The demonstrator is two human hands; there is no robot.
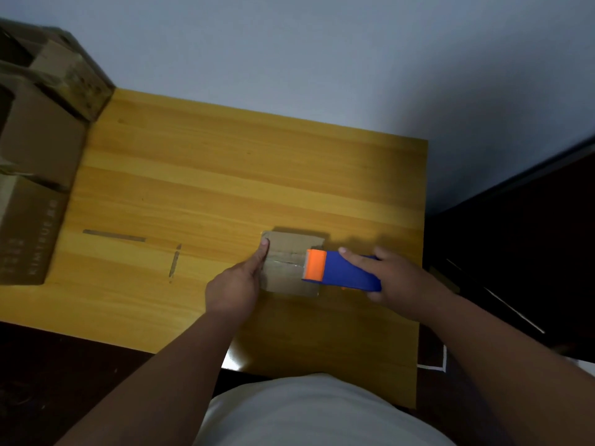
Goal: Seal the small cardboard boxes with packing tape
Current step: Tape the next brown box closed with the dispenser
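A small flat cardboard box [288, 244] lies on the wooden table [225, 175], right of centre near the front. A strip of clear tape runs along its middle seam. My left hand [235, 284] rests against the box's left edge, with the index finger stretched along that side and its tip at the far left corner. My right hand [392, 281] grips a blue tape dispenser [347, 272]. The dispenser's orange head sits on the right part of the box top, and my index finger lies straight along its blue body.
Large cardboard boxes [35, 149] are stacked on the table's left end. Two tape remnants [114, 235] stick to the tabletop left of the small box. Dark furniture [521, 239] stands right of the table, and a grey wall rises behind it.
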